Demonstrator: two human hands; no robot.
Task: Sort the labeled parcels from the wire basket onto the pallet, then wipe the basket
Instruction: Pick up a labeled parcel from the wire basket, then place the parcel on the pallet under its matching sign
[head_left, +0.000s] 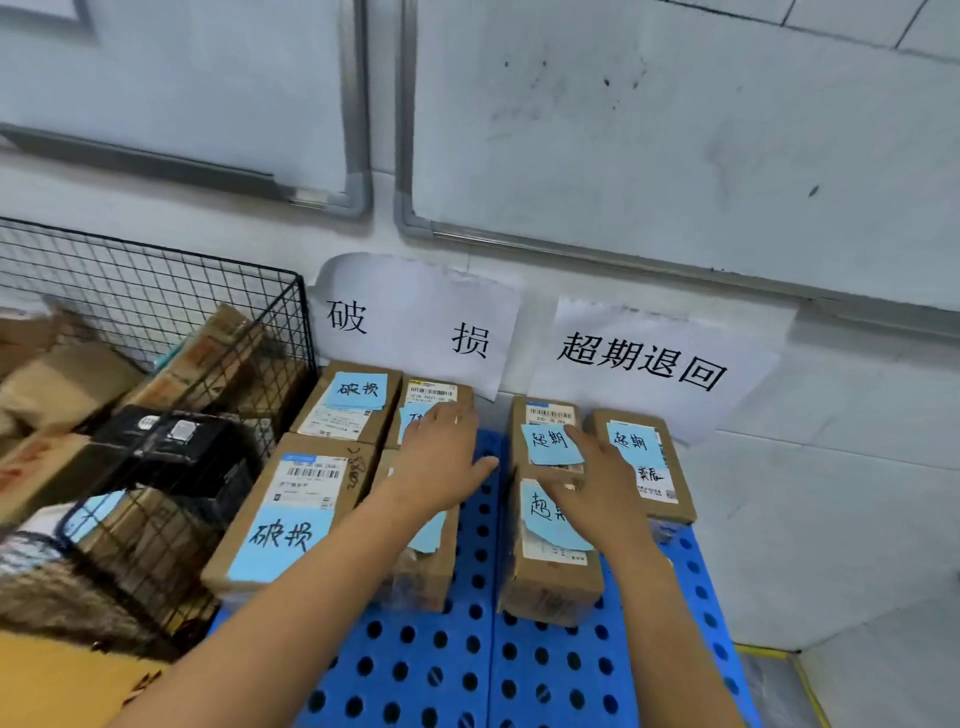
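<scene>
Sorting looked like the step in hand: both hands were down on parcels already on the blue pallet (467, 670), apparently squaring up two groups rather than carrying anything. The left hand (441, 460) lay flat with its fingers (454, 418) straight, pressing on the two inner boxes of the left group and gripping nothing. The right hand (597, 480) lay palm down, spread across the right group, touching the back box (545, 415) and the front box (550, 577), with the far-right box (649, 467) just beside it; nothing was pinched there either. The left group sat under a wall sheet (410, 322) reading 破损, and blue notes on the back-left box (348, 402) and front-left box (291, 519) read 破损 too. The right group sat under a second sheet (644, 358) reading 超期退回; its notes read 超期, partly covered. Barcode shipping labels showed on most boxes, the print too small to read. The wire basket (156, 291) stood just beside the left group, with brown cartons and a black wrapped parcel (176, 447) inside, so sorting was not finished and wiping not begun. The next move likely calls for reaching left into the basket, reading a parcel's note and matching it to a sheet. No cloth was in view.
</scene>
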